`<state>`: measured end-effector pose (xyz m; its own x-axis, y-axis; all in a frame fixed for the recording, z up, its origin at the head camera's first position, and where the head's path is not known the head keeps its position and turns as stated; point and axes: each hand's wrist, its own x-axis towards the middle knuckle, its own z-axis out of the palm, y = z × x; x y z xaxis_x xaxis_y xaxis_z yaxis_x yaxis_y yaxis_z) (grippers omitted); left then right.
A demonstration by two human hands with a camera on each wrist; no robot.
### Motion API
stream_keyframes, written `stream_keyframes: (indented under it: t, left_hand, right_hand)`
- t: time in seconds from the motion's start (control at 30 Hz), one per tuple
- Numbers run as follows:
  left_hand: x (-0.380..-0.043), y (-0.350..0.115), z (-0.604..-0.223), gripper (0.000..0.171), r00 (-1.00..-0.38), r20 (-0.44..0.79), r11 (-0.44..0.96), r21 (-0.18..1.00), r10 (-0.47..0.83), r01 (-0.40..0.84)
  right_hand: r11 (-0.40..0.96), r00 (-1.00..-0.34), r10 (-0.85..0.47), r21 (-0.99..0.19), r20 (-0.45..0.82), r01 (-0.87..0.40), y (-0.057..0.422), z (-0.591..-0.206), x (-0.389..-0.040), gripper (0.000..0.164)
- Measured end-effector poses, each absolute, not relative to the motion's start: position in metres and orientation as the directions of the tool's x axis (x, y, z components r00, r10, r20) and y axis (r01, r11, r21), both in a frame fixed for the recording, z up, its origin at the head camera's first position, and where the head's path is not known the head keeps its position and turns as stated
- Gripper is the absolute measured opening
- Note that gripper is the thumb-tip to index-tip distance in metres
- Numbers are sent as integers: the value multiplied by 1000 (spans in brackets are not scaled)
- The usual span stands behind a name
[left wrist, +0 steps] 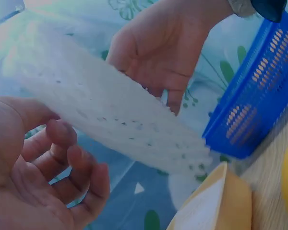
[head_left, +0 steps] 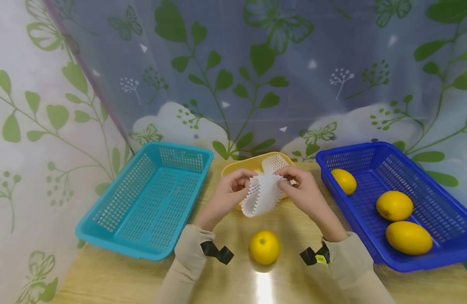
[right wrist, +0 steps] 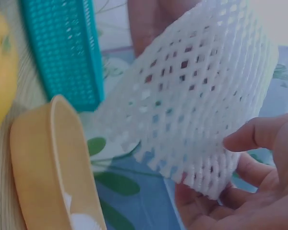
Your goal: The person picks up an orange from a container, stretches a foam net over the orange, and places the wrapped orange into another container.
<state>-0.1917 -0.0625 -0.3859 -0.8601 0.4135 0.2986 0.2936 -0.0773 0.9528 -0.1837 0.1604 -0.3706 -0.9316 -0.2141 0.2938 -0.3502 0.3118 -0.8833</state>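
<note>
Between my two hands hangs a white foam fruit net (head_left: 263, 192), a mesh sleeve with its lower end partly spread. My left hand (head_left: 230, 189) pinches its left upper edge, and my right hand (head_left: 300, 188) pinches the right upper edge. In the right wrist view the mesh (right wrist: 197, 91) stretches wide, with right thumb and fingers on its rim. A yellow lemon-like fruit (head_left: 264, 247) lies on the table below the net, touched by neither hand. Behind the hands, a yellow basket (head_left: 233, 166) holds more white foam netting (head_left: 274, 162).
A teal basket (head_left: 142, 253) stands on the left with nothing in it. On the right, a blue basket (head_left: 408, 266) contains yellow fruits (head_left: 395, 205). A patterned curtain (head_left: 226, 84) hangs behind the wooden table (head_left: 115, 274).
</note>
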Motion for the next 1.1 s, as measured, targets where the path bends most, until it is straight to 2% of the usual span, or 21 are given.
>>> stream_keyframes:
  t: [0.1, 0.23, 0.4, 0.5, 0.6, 0.83, 0.97, 1.1]
  left_hand:
    - [-188, -60, -388, 25, -863, 260, -80, 965, 432, 251]
    - [-180, -56, -389, 32, -856, 137, -52, 990, 498, 128]
    - [-164, -51, -386, 34, -764, 15, -31, 999, 645, -7]
    - [-155, -50, -389, 45, -711, 4, -73, 995, 704, -67]
    - [-148, -49, -394, 54, -682, 4, -143, 978, 731, -148]
    - [-137, -51, -408, 61, -703, -16, -356, 854, 711, -380]
    - [-131, -55, -415, 49, -725, -51, -448, 756, 687, -478]
    - [-125, -54, -419, 38, -764, -60, -518, 701, 642, -490]
  right_hand:
    - [254, -937, -238, -914, 257, -315, 160, -370, -175, 15]
    - [171, -930, -277, -941, 240, -293, 158, -368, -163, 15]
    - [102, -912, -320, -948, 255, -301, 156, -365, -152, 14]
    - [50, -900, -341, -951, 272, -306, 153, -364, -146, 13]
    - [12, -897, -345, -954, 276, -299, 150, -365, -139, 16]
    - [4, -911, -337, -968, 237, -253, 144, -365, -127, 22]
    - [-70, -913, -355, -980, 199, -187, 143, -370, -122, 24]
    - [-125, -931, -350, -990, 104, -64, 142, -374, -118, 28]
